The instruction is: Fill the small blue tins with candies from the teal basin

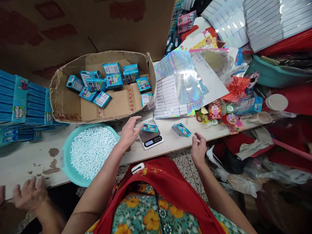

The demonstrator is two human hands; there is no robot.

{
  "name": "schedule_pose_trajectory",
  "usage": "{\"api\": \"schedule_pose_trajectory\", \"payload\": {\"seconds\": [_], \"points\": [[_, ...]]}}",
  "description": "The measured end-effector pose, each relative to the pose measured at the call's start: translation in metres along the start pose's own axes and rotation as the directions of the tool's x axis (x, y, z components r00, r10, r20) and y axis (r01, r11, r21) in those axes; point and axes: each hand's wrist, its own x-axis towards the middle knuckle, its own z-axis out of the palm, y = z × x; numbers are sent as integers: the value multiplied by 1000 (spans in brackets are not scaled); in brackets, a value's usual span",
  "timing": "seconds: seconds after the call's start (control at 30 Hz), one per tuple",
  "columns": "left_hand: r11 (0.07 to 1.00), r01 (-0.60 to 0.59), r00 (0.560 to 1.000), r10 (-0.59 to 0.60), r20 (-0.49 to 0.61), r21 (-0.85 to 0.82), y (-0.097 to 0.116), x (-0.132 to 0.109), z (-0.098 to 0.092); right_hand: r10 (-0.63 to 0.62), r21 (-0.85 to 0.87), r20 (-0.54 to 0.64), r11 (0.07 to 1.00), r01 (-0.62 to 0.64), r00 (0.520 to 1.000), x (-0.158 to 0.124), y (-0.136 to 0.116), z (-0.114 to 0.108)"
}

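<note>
Cluttered white table (29,159): the left hand (129,131) sets close-pressed fingertips against a small blue box (149,127) on the scale (152,140); whether it grips is unclear. The right hand (198,146), loosely curled and empty, hovers near a second box (181,130). Several boxes (113,79) already lie in the cardboard tray (55,92); the basin (63,157) is heaped with tablets (92,149).

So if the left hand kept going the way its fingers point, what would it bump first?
Probably the small blue box lying on the little scale, right beside the left hand; depth is hard to judge.
</note>
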Motion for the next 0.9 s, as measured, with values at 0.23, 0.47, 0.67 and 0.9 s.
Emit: {"api": "schedule_pose_trajectory", "payload": {"seconds": [0.23, 0.47, 0.67, 0.9], "points": [[886, -292, 924, 164, 346, 359, -20, 9, 25, -23, 28, -20, 999, 24, 1000, -8, -10, 13], [951, -138, 974, 80, 212, 276, -18, -9, 9, -37, 56, 61, 998, 33, 997, 6, -6, 35], [930, 250, 840, -69, -538, 271, -23, -98, -171, -130, 109, 183, 988, 111, 974, 0, -40, 48], [698, 716, 310, -345, -886, -22, -166, -133, -314, -351, 178, 420, 936, 303, 837, -37, -109, 107]]}}
